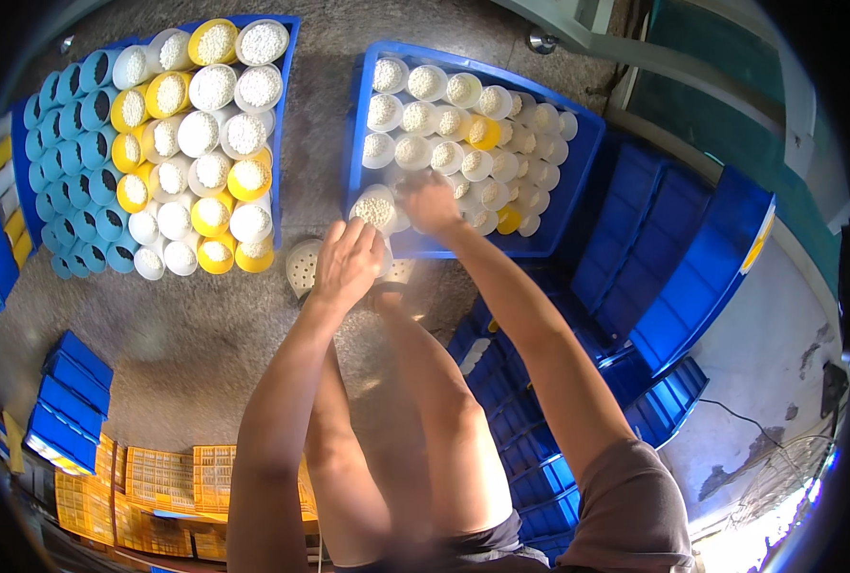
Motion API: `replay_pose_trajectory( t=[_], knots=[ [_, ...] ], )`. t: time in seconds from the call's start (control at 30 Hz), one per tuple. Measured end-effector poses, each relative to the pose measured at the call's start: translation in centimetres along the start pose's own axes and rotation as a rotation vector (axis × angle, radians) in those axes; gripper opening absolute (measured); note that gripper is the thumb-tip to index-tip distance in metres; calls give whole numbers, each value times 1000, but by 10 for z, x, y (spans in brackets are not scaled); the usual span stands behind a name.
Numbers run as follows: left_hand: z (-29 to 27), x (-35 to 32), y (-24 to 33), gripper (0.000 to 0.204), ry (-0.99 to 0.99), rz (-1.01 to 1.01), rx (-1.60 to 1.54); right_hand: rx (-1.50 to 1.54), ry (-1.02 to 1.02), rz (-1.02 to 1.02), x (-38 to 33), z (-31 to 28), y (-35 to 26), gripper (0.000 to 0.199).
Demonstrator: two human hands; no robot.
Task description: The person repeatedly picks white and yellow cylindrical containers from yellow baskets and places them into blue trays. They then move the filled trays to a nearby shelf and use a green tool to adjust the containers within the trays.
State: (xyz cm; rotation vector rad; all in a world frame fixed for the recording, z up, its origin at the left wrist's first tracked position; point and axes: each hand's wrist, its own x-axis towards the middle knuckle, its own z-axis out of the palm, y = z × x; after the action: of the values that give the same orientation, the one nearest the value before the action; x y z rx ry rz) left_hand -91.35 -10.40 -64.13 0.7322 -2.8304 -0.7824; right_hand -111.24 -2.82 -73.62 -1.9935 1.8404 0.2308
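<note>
- A person stands over a grey concrete floor (205, 334), bare knees below both outstretched forearms.
- To the right, empty blue bins (673, 248) lie stacked and tipped; at lower left sit small blue boxes (67, 401) and yellow crates (167, 487).
- The left hand (347, 265) is curled around a white cup of pale pellets (374, 210), held at the near edge of a blue tray (578, 162).
- Just beside it, a perforated white lid (303, 267) rests on the floor.
- The right hand (432, 203) presses fingers-down on the filled cups (444, 124) in that tray; whether it grips one cannot be told.
- Farther left, a second tray (286, 29) holds white and yellow cups (205, 143), with empty teal cups (72, 162) alongside.
</note>
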Motion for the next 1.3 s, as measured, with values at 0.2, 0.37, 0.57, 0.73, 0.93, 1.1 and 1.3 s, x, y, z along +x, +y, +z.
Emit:
replay_pose_trajectory(
  t=[0.2,0.37,0.57,0.73,0.93,1.1,1.3],
  knots=[
    [29,9,2,11,-208,60,126,-79,39,69,-29,39,-5,13],
    [70,25,-4,8,-447,8,402,-33,93,27,-43,25,-5,20],
    [1,56,46,30,-576,-37,260,294,100,149,-129,-66,-28,29],
    [-215,170,144,24,160,77,-192,437,-5,309,-208,-241,-38,51],
    [-411,365,213,39,788,252,-126,489,746,297,-212,-459,10,32],
    [-457,472,192,24,565,36,353,242,1076,270,-162,-611,98,27],
    [-483,477,163,8,544,351,313,-63,848,240,-17,-739,229,29]
  ],
)
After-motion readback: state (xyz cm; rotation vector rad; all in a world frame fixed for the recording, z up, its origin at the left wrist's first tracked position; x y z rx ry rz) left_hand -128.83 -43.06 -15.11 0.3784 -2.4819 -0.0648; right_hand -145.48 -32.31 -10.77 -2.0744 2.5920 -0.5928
